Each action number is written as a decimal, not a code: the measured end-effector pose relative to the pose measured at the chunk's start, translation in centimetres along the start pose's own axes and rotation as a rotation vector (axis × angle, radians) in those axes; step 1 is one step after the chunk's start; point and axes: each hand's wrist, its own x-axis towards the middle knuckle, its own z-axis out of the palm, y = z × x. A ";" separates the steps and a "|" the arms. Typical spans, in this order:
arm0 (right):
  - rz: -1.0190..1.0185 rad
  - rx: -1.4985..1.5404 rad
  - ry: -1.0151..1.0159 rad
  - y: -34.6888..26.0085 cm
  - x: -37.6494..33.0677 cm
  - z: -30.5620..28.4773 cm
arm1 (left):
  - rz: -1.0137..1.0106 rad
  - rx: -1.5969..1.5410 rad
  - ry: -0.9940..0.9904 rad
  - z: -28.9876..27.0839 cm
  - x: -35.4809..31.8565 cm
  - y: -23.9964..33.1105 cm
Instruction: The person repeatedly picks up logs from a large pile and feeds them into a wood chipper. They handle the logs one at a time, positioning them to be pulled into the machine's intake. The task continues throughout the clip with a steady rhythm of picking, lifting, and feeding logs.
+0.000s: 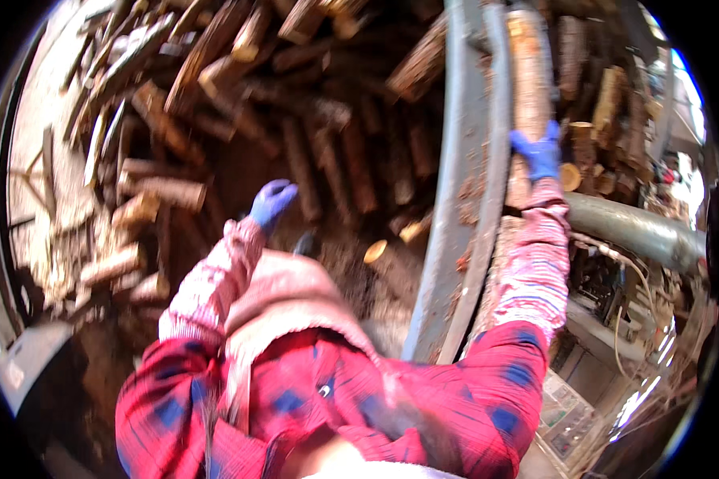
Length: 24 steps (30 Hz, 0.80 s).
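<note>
My right hand (542, 153), in a blue-purple glove, is on a long peeled log (527, 68), its thumb to the left and its fingers along the right side. The log lies lengthwise just right of a grey metal rail (463, 191). My left hand (273, 203), gloved alike, hangs in the air before my apron, with loosely curled fingers and nothing seen in them. Nearest to it, beyond and to the right, are dark logs (299, 168) on the ground.
A large heap of logs (216, 56) spreads ahead and left. More cut logs (607, 104) are stacked beyond the rail. A thick grey-green pipe (635, 227) runs off to the right. A short log (391, 259) lies close by the rail's left side.
</note>
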 end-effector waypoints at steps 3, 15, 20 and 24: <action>0.019 -0.565 0.127 -8.7 -5.0 -2.2 | -0.150 -0.089 0.086 -1.4 -2.5 -1.2; 0.434 -0.034 -1.045 -16.2 -26.8 53.7 | -0.555 -0.189 0.095 -8.8 -0.9 -18.5; 0.412 -0.122 -0.475 -16.4 -19.9 67.2 | -0.713 -0.324 0.157 -12.0 0.5 -23.8; 0.401 -0.090 -0.191 -11.5 -19.5 73.5 | -0.707 -0.368 0.227 -12.5 4.2 -26.4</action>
